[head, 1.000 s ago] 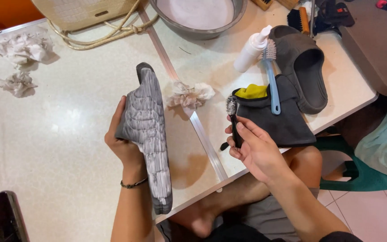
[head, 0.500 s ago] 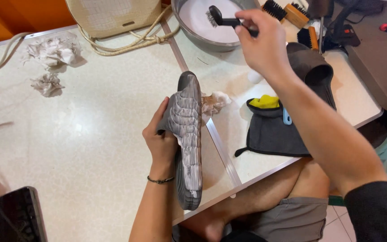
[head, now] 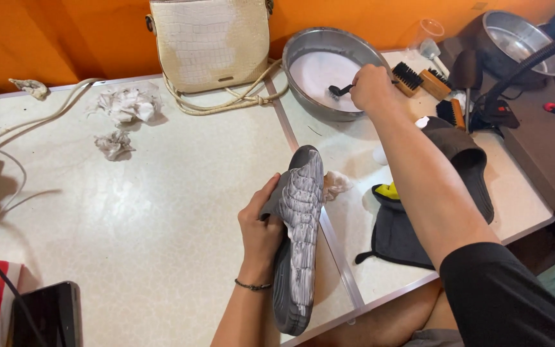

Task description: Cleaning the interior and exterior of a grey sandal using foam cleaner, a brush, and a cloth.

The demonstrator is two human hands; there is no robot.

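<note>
My left hand [head: 261, 225] grips a dark grey slide sandal [head: 298, 238] held on its edge above the white table [head: 149, 212], its sole smeared with pale foam. My right hand [head: 370, 87] reaches far across and holds a small black brush [head: 340, 90], whose head dips into the white foamy liquid in a metal basin [head: 326, 67]. The second sandal [head: 467, 160] lies on the table to the right, partly behind my right forearm. A dark cloth [head: 396, 234] with a yellow piece on it lies under that arm.
A cream handbag [head: 210, 42] stands at the back. Crumpled tissues [head: 123, 106] lie at the left. Several brushes [head: 419, 77] and a second metal bowl [head: 515, 38] are at the back right. A dark phone [head: 43, 315] and cables sit at the left edge.
My right hand carried the brush from beside the sandal up to the basin and lowered its head into the liquid. The left hand kept hold of the sandal.
</note>
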